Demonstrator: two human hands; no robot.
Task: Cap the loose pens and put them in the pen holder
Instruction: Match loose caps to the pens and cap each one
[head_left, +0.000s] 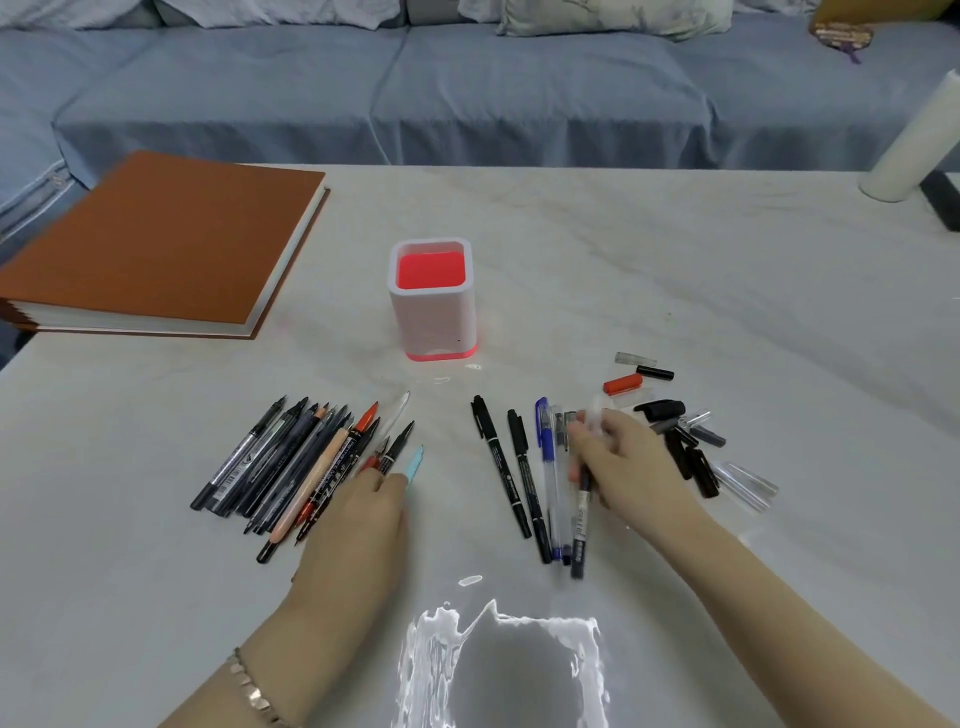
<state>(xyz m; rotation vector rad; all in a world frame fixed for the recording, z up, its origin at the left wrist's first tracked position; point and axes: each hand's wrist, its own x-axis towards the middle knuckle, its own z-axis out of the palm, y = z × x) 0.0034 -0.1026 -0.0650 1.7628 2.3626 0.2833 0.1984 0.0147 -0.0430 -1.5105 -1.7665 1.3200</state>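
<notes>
A white pen holder (432, 312) with a red inside stands upright mid-table and holds nothing. Several uncapped pens (291, 467) lie fanned at the left. My left hand (358, 525) rests on their right edge, fingers closed on a light-blue pen (415, 460). A row of capped pens (524, 478) lies at centre right. My right hand (628, 462) is over that row, gripping a black pen (581, 530) that points toward me; the fingertips are blurred around something clear. Several loose caps (680, 426), black, red, grey and clear, lie scattered to its right.
A thick brown-covered book (156, 244) lies at the table's far left. A white roll (909, 145) and a dark object (943, 202) stand at the far right edge. A blue-covered sofa (467, 88) runs behind the table. Glare marks the near table edge.
</notes>
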